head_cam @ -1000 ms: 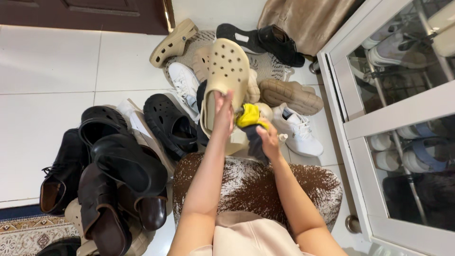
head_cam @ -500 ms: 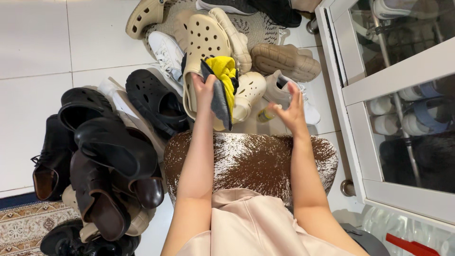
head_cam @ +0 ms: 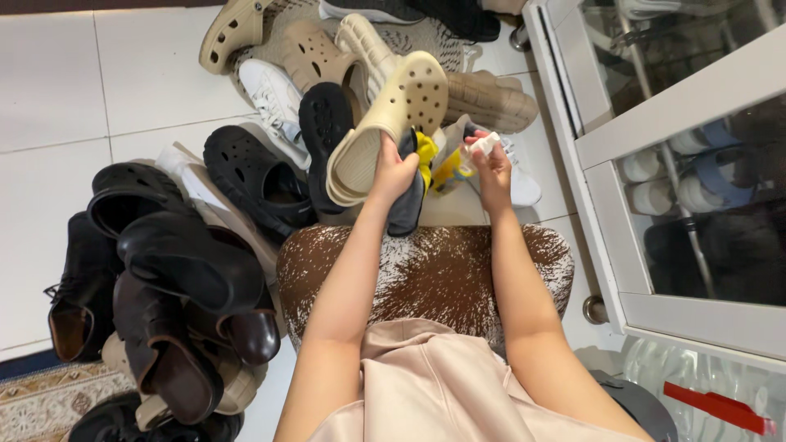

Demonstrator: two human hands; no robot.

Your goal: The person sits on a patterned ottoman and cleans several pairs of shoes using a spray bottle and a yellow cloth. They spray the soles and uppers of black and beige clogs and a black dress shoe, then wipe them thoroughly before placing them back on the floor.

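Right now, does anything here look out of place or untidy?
Yes. The shoes lie in a loose heap on the white floor, some overturned, none paired. The left hand holds a beige clog sole-up together with a grey-and-yellow cloth.

White glossy tile floor [head_cam: 74, 90]. Glass-door shoe cabinet [head_cam: 679, 115] right, white frame, shoes on its shelves. Brown-and-white speckled stool [head_cam: 426, 270] centre. Patterned rug corner [head_cam: 45, 401] near left. Even indoor light.

cream perforated clog [head_cam: 391, 123], tilted sole-up above the brown speckled stool [head_cam: 426, 274]; yellow-grey cloth [head_cam: 416, 176] draped beside it; small white object [head_cam: 483, 146] alongside.
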